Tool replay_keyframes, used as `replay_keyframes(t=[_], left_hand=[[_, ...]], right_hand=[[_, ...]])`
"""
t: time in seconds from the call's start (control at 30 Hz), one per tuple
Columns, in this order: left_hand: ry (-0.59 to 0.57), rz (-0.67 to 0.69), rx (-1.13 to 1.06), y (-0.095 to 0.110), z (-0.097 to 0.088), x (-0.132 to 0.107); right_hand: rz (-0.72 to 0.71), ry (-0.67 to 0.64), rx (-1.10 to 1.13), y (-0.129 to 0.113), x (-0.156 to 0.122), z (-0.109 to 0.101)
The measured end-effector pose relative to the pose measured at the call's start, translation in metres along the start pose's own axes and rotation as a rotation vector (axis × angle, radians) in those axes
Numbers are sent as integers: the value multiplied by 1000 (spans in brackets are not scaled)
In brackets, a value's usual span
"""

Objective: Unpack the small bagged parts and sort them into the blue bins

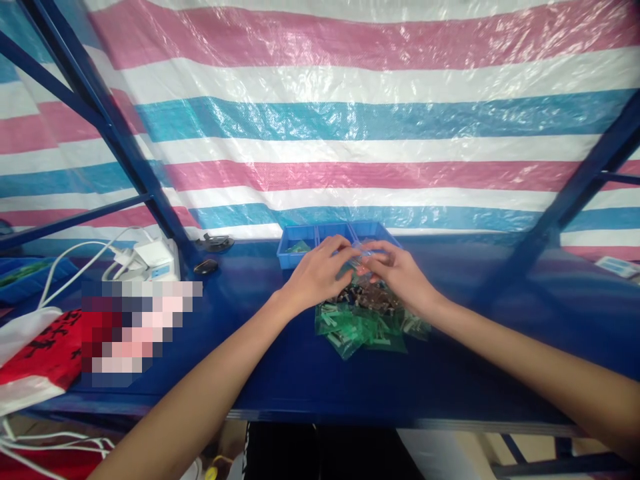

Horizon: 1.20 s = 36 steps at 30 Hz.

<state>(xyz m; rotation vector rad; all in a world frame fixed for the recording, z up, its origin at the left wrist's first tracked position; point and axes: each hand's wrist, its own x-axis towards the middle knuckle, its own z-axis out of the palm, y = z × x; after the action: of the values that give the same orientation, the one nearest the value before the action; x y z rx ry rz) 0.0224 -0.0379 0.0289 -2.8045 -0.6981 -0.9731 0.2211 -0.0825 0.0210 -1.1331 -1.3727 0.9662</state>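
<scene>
Both hands meet over the middle of the table. My left hand [323, 268] has its fingers curled against a small clear plastic bag [366, 265] with something orange-red showing at it. My right hand [400, 270] pinches the same bag from the other side. Directly beneath lie small brown pieces [376, 298], partly hidden by the hands. Closer to me are several green transparent bags [345, 333] with pale strip-like pieces in them. Just behind the hands stands a blue divided bin [296, 257]; a green bag shows in its left compartment.
A black computer mouse [205, 267] and a dark cable-like item [219, 243] lie at the back left. White chargers and a power strip [160, 263] sit by the blue frame post. A red and white bag [40, 353] lies at left. A striped plastic sheet [350, 120] hangs behind.
</scene>
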Motion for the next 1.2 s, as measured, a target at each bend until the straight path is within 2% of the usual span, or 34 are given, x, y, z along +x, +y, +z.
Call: replay_keyframes(t=[0.17, 0.3, 0.53, 0.67, 0.77, 0.87, 1.1, 1.2], left_hand=[[21, 34, 2, -7, 8, -1], [33, 11, -52, -6, 6, 0], [102, -90, -144, -4, 5, 2], [64, -169, -117, -3, 4, 2], [40, -200, -117, -4, 4, 1], [64, -174, -127, -6, 7, 0], [73, -159, -121, -7, 8, 1], [40, -145, -103, -4, 6, 1]], right_hand=[[-10, -59, 3, 2, 1, 0], [-12, -73, -21, 0, 1, 1], [-219, -69, -198, 5, -1, 1], [-291, 7, -260, 10, -3, 1], [-289, 46, -303, 8, -3, 0], [-262, 68, -321, 7, -1, -2], [-260, 74, -382, 2, -1, -4], [-258, 76, -388, -2, -1, -5]])
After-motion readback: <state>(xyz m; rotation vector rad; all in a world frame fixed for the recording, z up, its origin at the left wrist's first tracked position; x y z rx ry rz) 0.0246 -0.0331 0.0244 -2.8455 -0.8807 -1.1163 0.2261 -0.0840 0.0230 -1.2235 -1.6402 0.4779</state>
